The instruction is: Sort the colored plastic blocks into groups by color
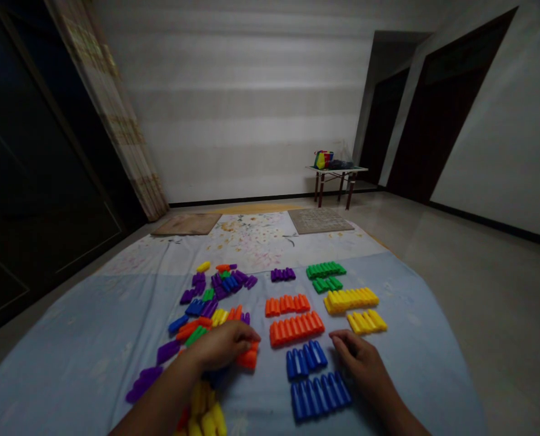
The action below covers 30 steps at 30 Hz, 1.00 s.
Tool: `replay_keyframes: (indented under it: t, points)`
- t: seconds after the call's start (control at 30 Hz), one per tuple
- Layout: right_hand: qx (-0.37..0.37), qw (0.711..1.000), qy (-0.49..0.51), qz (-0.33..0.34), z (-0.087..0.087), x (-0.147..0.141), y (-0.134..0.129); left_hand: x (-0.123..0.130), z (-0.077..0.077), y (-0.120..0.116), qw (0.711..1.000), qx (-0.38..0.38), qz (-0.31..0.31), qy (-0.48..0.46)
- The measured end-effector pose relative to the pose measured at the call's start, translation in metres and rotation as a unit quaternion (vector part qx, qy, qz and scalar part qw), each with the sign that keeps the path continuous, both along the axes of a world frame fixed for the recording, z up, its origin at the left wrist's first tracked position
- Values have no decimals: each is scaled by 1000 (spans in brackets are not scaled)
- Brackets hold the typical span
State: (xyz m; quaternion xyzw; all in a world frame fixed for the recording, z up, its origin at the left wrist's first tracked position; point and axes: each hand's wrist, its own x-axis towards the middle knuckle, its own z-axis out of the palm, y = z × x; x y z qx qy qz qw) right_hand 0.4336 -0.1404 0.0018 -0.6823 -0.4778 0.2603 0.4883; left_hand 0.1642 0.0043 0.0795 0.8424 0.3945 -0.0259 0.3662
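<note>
Over the loose pile on the left, my left hand (228, 345) has its fingers curled down around orange bullet-shaped plastic pieces (248, 358); its fingertips are partly hidden. My right hand (358, 358) is loosely closed beside the blue rows, with nothing visible in its fingers. Close to it lie two blue rows (320, 396), orange rows (297, 329) and yellow rows (351, 300) of the same kind of piece. Green rows (325, 270) and a short purple row (283, 275) are farther back. Mixed purple pieces (145, 384) and yellow pieces (207, 410) surround my left forearm.
A pale blue floral cloth (401, 357) covers the table. Along its far edge lie a brown board (188, 224) and a grey patterned board (320, 221). A small table (337, 170) with a colourful bag (323, 159) stands near the back wall.
</note>
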Motion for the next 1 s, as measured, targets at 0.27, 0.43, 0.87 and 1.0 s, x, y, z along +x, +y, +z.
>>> replay_keyframes:
  t: [0.27, 0.43, 0.87, 1.0]
  points:
    - [-15, 1000, -5, 10, -7, 2, 2, 7, -3, -23, 974, 196, 93, 62]
    - [-21, 1000, -9, 11, -9, 3, 3, 17, -4, -43, 964, 196, 93, 155]
    - [-25, 1000, -14, 5, -4, 1, 3, 13, -11, -40, 978, 129, 119, 115]
    - [-34, 999, -15, 11, -1, 0, 3, 28, 3, -21, 974, 175, 134, 59]
